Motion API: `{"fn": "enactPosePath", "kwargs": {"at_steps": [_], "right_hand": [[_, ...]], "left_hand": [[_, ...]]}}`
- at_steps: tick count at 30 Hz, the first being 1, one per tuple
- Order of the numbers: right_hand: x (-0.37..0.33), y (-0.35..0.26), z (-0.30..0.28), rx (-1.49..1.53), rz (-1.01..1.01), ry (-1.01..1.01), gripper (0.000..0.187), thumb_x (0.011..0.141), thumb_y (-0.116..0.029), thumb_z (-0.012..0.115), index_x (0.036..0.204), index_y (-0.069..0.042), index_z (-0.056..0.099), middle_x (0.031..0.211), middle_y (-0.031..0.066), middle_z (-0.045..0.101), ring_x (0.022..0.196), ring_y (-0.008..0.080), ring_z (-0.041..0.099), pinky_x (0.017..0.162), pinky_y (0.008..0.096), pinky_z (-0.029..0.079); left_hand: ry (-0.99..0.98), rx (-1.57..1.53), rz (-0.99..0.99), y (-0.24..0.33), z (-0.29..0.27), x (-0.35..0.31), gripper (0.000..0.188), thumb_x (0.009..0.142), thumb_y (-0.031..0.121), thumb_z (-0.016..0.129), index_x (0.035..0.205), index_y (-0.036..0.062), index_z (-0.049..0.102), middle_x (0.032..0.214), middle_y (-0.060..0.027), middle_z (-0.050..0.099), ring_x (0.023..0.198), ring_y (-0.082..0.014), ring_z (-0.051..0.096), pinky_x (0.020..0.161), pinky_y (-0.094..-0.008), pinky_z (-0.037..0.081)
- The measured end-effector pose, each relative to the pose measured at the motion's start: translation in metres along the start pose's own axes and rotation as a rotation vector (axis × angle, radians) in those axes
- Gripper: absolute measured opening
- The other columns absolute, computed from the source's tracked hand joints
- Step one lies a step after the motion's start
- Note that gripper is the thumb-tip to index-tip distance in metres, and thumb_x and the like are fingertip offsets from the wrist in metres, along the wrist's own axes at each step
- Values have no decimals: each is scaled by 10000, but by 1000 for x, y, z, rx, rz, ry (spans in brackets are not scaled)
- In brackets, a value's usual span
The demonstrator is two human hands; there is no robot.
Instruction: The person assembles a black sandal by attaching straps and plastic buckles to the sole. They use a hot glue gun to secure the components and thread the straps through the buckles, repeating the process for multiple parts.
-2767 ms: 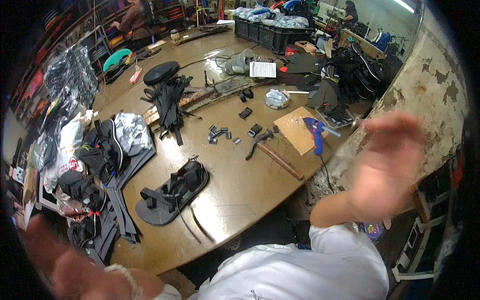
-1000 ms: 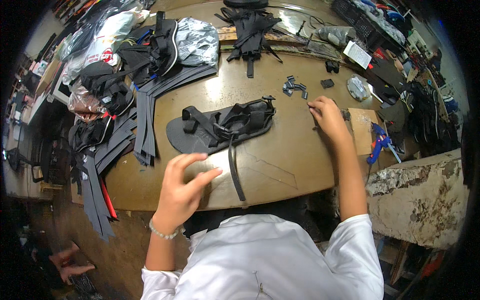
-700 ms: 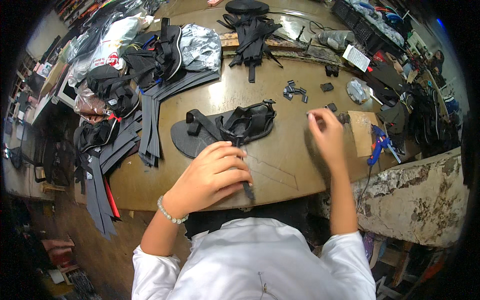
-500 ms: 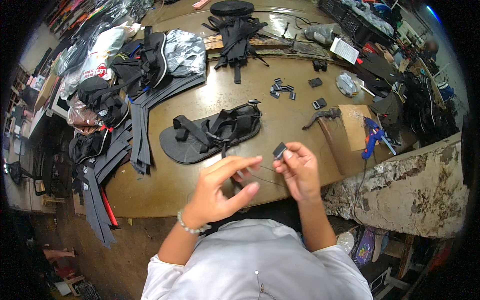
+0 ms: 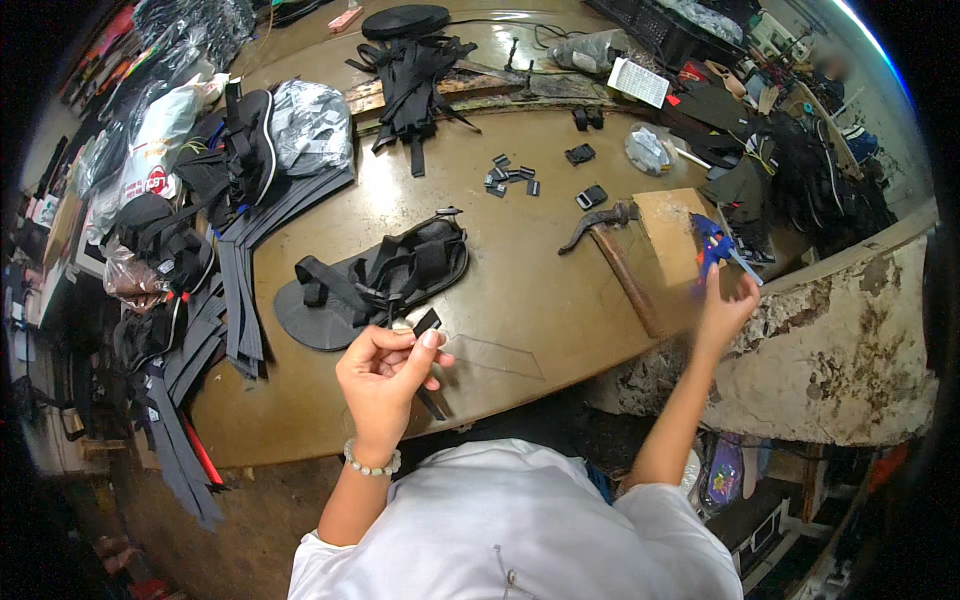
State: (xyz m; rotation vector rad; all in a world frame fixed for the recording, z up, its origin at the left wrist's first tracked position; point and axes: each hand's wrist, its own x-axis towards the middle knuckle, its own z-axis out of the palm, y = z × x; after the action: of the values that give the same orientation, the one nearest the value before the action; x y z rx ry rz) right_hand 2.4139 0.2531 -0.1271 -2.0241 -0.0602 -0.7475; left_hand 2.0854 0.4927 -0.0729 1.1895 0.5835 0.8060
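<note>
My left hand (image 5: 385,375) pinches a small black strap piece (image 5: 428,321) between thumb and fingertips. A further bit of dark strap hangs below the fingers. My right hand (image 5: 728,310) is stretched out to the right, its fingers round the handle of a blue glue gun (image 5: 716,245) beside a cardboard piece. The handle is smeared by motion. Just beyond my left hand lies a black strappy sandal (image 5: 375,280), sole down, toe to the left.
A hammer (image 5: 618,255) lies left of the cardboard (image 5: 668,225). Several small black pieces (image 5: 512,176) and a few buckles (image 5: 590,197) lie mid-table. Black straps (image 5: 410,85) are heaped at the back, grey strips (image 5: 240,290) on the left. A worn ledge (image 5: 800,350) borders the right side.
The small black piece has passed from my right hand to my left. My right hand has moved right to the glue gun. The view has shifted, so the table's things appear further left.
</note>
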Motion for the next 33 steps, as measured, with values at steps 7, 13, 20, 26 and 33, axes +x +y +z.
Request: {"fn": "enactPosePath", "kwargs": {"at_steps": [7,13,20,26,33], "right_hand": [[35,-16,23,-423,-193,-426,485,951,-388,545,1199,25,496,925,281,663,870,439,654,759,468,514],[-26,-95,-9,166,43,-466,422,947,-346,602,1176,5,556,849,140,680,630,198,658,595,305,527],[-64,-105,-13,305,56,-469,303,959,-263,612,1078,12,569,833,63,660,587,85,572,546,233,472],[-69,-85,-16,273,72,-481,282,962,-240,605,1087,9,565,820,68,652,590,90,578,547,236,481],[-54,-66,-8,123,-25,-397,347,968,-306,586,1086,20,560,828,89,656,610,137,617,585,283,496]], "left_hand": [[-172,-152,-11,-2,-14,-3,159,831,-66,681,903,-19,548,1056,-192,647,851,-202,696,621,-237,572],[-163,-38,-44,2,-14,-6,238,827,-76,663,1063,-58,645,1109,-142,629,969,-200,655,795,-274,567],[-402,739,391,-19,0,-17,214,822,25,684,1035,43,695,1015,-131,673,904,-228,665,782,-311,552],[-1064,614,305,-101,-25,-78,225,878,148,619,1069,41,670,1097,-138,632,1004,-296,612,883,-374,495],[-513,1226,-15,-220,-112,-80,342,978,232,452,1128,-30,613,1102,-270,631,1015,-406,603,936,-428,448]]}}
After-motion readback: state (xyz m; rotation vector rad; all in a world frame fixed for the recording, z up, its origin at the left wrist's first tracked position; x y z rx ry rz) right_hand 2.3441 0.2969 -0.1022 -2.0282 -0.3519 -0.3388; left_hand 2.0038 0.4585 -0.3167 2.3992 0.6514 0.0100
